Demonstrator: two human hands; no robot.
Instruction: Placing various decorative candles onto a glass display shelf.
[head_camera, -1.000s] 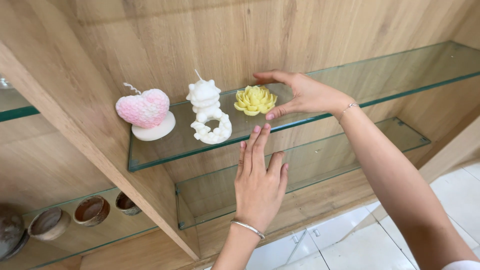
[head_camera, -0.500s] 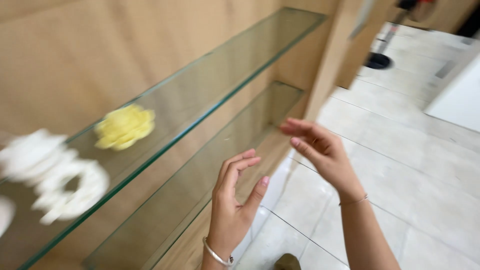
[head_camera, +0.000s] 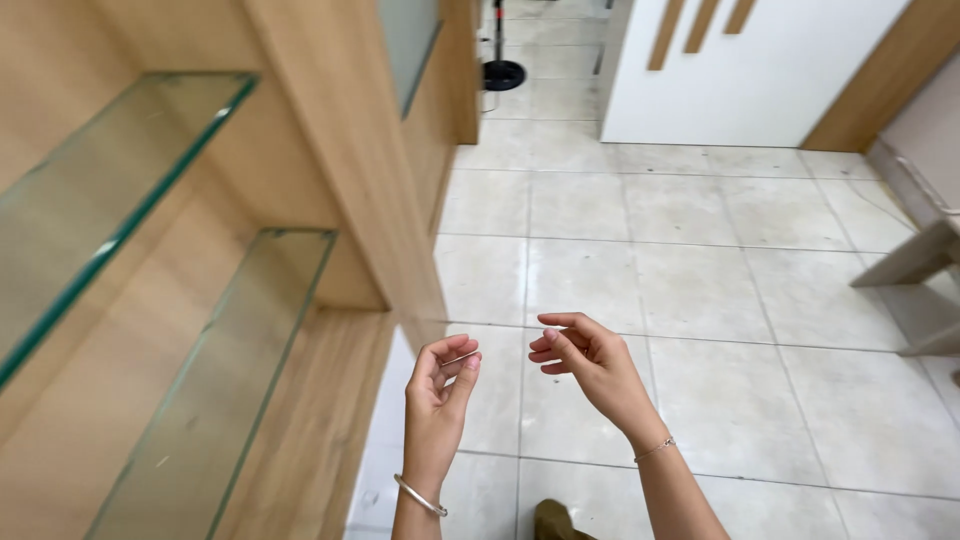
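upper glass shelf (head_camera: 110, 170) | lower glass shelf (head_camera: 240, 350) (wooden unit) | tiled floor (head_camera: 700, 280)

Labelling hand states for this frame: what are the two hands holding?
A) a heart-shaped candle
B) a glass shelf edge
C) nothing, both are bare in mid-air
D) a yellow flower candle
C: the left hand and right hand hang loosely curled above the tiled floor, clear of the glass shelves, with no object in either.
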